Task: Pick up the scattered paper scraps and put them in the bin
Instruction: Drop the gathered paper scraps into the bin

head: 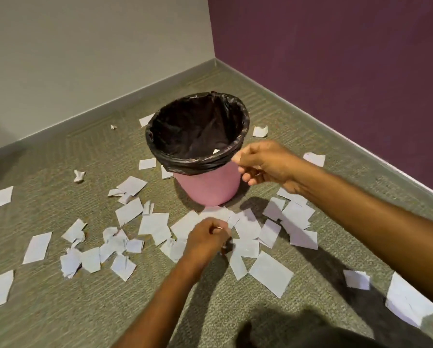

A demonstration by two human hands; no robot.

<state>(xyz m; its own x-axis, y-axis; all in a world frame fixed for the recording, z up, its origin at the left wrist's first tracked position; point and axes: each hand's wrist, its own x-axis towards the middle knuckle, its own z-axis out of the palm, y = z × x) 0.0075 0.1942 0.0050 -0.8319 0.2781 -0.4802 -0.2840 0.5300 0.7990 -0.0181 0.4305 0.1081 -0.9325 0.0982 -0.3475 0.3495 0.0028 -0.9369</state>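
Observation:
A pink bin (210, 187) with a black liner (197, 126) stands on the carpet, and a small white scrap (216, 151) shows inside near its front rim. Several white paper scraps (153, 223) lie scattered on the floor around it, most of them in front. My left hand (206, 238) is down on the scraps just in front of the bin, its fingers curled and pinched on a paper scrap (218, 214); the motion is blurred. My right hand (263, 162) hovers at the bin's right front rim, fingers loosely apart, with nothing visible in it.
The bin stands in a room corner between a grey wall (84, 59) and a purple wall (336, 71). More scraps lie at the far left (1, 197) and at the lower right (408, 302). Two crumpled bits (79, 175) rest left of the bin.

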